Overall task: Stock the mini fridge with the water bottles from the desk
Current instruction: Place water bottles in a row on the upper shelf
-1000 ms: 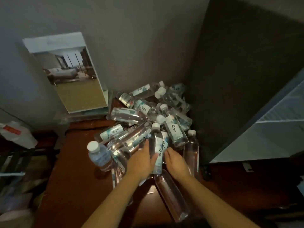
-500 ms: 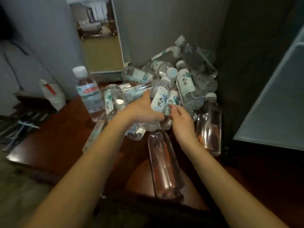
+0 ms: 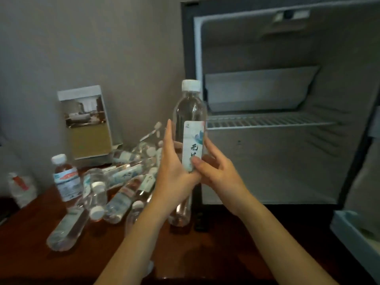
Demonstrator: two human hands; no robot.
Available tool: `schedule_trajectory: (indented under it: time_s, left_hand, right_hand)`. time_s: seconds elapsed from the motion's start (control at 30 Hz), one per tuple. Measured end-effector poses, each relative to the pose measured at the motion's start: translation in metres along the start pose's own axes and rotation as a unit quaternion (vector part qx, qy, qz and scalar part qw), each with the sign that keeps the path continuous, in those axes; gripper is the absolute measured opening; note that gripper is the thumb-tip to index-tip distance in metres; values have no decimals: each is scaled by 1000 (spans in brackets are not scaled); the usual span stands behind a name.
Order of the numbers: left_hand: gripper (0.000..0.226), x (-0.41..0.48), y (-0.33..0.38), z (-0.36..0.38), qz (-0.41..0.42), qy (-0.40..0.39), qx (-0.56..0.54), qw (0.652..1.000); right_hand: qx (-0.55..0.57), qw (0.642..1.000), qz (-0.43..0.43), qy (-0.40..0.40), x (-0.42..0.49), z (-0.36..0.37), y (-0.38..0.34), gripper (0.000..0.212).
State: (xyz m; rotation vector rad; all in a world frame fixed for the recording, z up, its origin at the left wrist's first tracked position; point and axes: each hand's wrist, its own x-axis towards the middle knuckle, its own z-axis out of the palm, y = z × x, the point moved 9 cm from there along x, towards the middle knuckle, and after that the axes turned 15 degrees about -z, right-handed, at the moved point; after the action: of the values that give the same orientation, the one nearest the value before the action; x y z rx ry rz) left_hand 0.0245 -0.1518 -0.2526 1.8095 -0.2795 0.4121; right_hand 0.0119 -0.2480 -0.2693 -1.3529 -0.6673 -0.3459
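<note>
Head view: a water bottle is up off the pile now, upright at the centre of the frame, white cap on top and label facing us. The left hand presses flat along its left side, fingers straight up; the right hand wraps the lower label from the right, thumb across the front. Both hands grasp the one bottle. Half a second ago they were down among the heap. The mini fridge at three o'clock stands open, wire shelf bare, door swung out at four o'clock. The remaining bottles lie jumbled on the bench at nine o'clock, one red-labelled bottle standing upright, possibly a different brand. A framed picture leans against the wall at ten o'clock.
</note>
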Motion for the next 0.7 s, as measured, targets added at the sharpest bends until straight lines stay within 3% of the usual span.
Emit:
schedule_trajectory:
  time_s: [0.13,0.33,0.7]
  left_hand:
    - [109,-5,50,72,90,-73,-38,993]
    - [107,5,84,150,118,-173,-68,976]
    - [116,13,80,210,77,-250,-129,956]
  right_hand:
    - [-88,992,-66,58,-12,-66,-53,58]
    - [-127,976,-89,156,-19,-131,-86,57]
    - [-191,970,-44,145,-26,-186,-91,56]
